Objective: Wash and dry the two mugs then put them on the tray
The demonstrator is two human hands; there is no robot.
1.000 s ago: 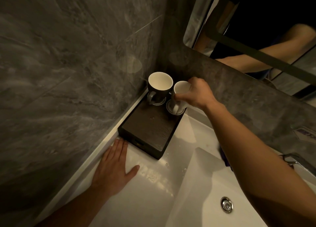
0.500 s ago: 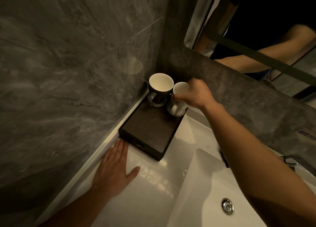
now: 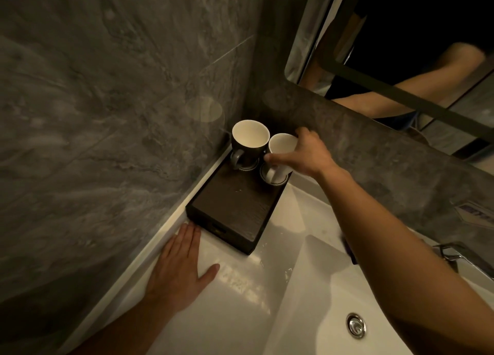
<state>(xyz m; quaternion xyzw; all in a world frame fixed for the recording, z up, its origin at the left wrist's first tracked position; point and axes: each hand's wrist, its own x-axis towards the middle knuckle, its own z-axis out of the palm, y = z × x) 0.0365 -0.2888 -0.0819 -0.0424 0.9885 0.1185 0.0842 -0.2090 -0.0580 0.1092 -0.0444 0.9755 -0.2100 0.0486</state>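
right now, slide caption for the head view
Right hand holds white mug beside dark mug on tray, left hand on counter

1. The dark mug (image 3: 247,151) has a pale inside. It stands upright at the tray's far left corner, with its handle turned toward the near side.
2. The white mug (image 3: 282,143) is upright just right of the dark mug, almost touching it. The right hand (image 3: 307,154) holds it.
3. The tray (image 3: 235,207) is dark wood, rectangular and low-rimmed. It lies on the white table against the wall.
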